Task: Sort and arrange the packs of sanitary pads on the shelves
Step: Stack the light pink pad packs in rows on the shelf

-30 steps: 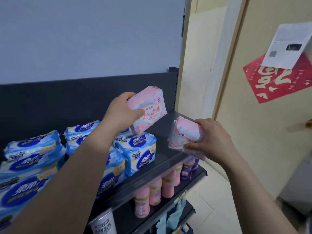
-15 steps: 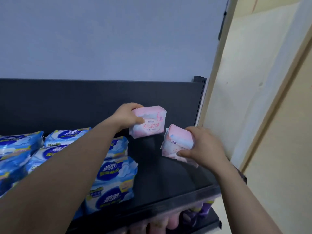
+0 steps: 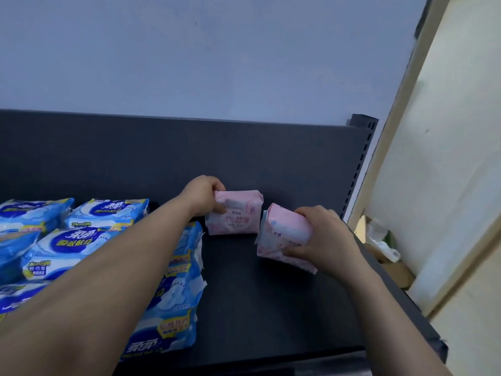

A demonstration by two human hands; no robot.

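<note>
My left hand (image 3: 202,195) grips a pink pad pack (image 3: 237,214) by its left end, standing it upright at the back of the dark top shelf (image 3: 257,294), near the back panel. To its right, my right hand (image 3: 326,237) holds a second pink pad pack (image 3: 282,234), tilted and a little forward of the first. The two packs are close but slightly apart. Several blue pad packs (image 3: 81,240) lie in rows on the shelf's left half, partly hidden by my left forearm.
The shelf's dark back panel (image 3: 135,158) rises behind the packs, with a perforated upright post (image 3: 362,147) at its right end. A pale wall and door frame (image 3: 433,185) stand to the right. A cardboard box with white wrapping (image 3: 385,248) sits behind the shelf's right edge.
Both hands have carried the pink packs down and back onto the top shelf. The left pack now stands near the back panel. The view has tipped toward the shelf top.
</note>
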